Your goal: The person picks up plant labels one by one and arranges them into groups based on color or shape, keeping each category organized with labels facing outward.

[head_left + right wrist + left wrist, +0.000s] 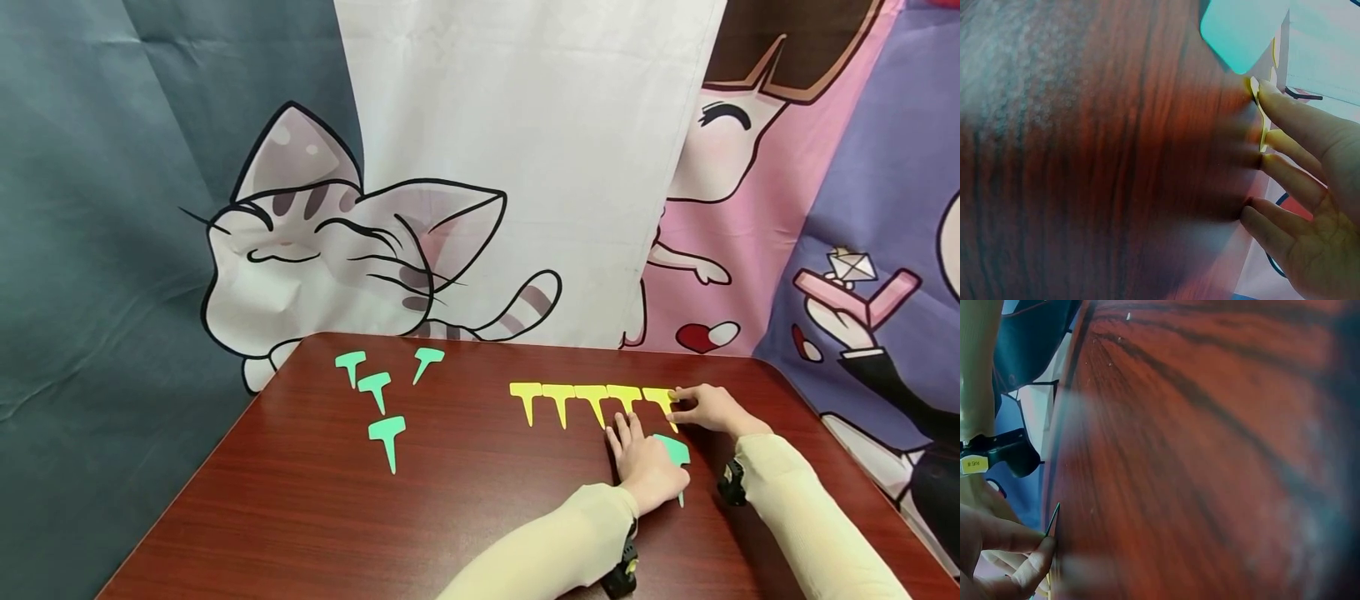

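Observation:
Several yellow T-shaped plant labels (558, 392) lie in a row on the table, crossbars end to end. At the row's right end, my right hand (712, 410) holds the last yellow plant label (658, 397) by its edges, thumb and fingertips against it. The right wrist view shows this yellow label (1264, 122) flat at the tabletop. Just in front, my left hand (647, 472) pinches a green T-shaped plant label (675, 451) between thumb and finger. In the left wrist view that green label (1054, 517) appears edge-on, a thin line above the fingertips.
Several green plant labels (387, 428) lie scattered on the left part of the brown wooden table (315, 517). A cloth backdrop (525, 125) with cartoon figures hangs behind the table's far edge. Both wrists wear black camera mounts (731, 483).

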`<action>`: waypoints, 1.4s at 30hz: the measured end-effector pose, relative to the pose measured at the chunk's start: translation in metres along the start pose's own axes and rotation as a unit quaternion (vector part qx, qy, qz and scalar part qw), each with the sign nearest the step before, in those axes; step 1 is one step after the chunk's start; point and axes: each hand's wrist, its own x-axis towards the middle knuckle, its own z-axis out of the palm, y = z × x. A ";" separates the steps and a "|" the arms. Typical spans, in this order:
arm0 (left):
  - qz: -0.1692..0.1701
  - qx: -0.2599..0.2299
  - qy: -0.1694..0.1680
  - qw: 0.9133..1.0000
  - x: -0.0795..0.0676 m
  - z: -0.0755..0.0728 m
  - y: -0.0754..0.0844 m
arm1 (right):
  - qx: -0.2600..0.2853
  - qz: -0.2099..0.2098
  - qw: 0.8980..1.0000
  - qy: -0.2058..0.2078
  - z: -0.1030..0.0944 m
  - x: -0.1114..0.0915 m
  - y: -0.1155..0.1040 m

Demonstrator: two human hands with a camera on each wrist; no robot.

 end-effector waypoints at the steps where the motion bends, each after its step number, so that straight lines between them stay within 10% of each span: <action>1: 0.000 0.004 0.002 1.000 0.000 0.001 0.001 | -0.002 -0.003 1.000 0.002 0.000 0.000 0.000; 42: -0.032 0.017 0.020 0.999 0.002 0.008 0.021 | 0.003 0.000 1.000 0.001 0.000 0.000 -0.001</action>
